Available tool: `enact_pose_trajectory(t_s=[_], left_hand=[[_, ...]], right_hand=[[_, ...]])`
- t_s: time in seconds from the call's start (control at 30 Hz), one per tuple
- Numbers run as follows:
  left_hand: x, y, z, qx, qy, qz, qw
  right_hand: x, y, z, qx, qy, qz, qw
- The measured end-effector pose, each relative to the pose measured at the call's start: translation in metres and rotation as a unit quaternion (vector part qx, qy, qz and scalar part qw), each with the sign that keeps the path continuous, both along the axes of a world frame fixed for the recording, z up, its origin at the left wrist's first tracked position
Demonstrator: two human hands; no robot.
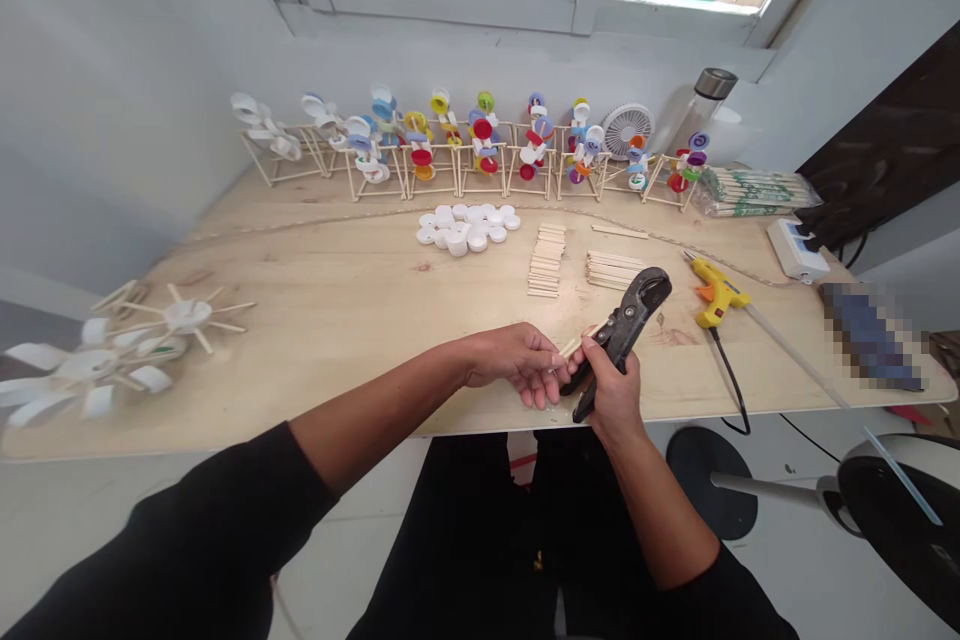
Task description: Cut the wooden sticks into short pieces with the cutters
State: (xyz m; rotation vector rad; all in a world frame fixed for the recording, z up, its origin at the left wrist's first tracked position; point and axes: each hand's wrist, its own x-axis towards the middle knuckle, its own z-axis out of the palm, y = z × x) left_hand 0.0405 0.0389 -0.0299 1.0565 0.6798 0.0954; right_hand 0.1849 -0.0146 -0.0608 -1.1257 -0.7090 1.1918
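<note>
Above the plywood workbench (315, 320), the left hand (517, 365) pinched a thin wooden craft stick (571, 349) at its fingertips. The stick's far end reached the black plier-type cutter (619, 335), whose handles the right hand (611, 390) gripped in closed fingers, near the bench's front edge.

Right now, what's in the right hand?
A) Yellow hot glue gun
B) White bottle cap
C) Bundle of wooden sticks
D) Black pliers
D. The right hand is closed around the handles of the black pliers, while the left hand pinches a thin wooden stick that reaches toward their head.
</note>
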Motion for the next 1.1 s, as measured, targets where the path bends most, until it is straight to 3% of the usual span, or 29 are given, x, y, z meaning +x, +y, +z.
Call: enact_pose_trajectory(t_s=[0.3,0.73,1.1], left_hand=[[0.001,0.0,0.003,-0.01,-0.016,-0.009,1.0],[-0.001,0.004,-0.006,0.002,-0.023,-0.053,0.998],[0.0,0.005,-0.006,-0.013,-0.031,-0.053,0.998]], right_hand=[[0.0,0.0,0.001,-0.008,0.009,-0.006,1.0],[-0.001,0.0,0.002,-0.002,0.017,-0.008,1.0],[0.0,0.0,0.001,-0.002,0.013,-0.011,1.0]])
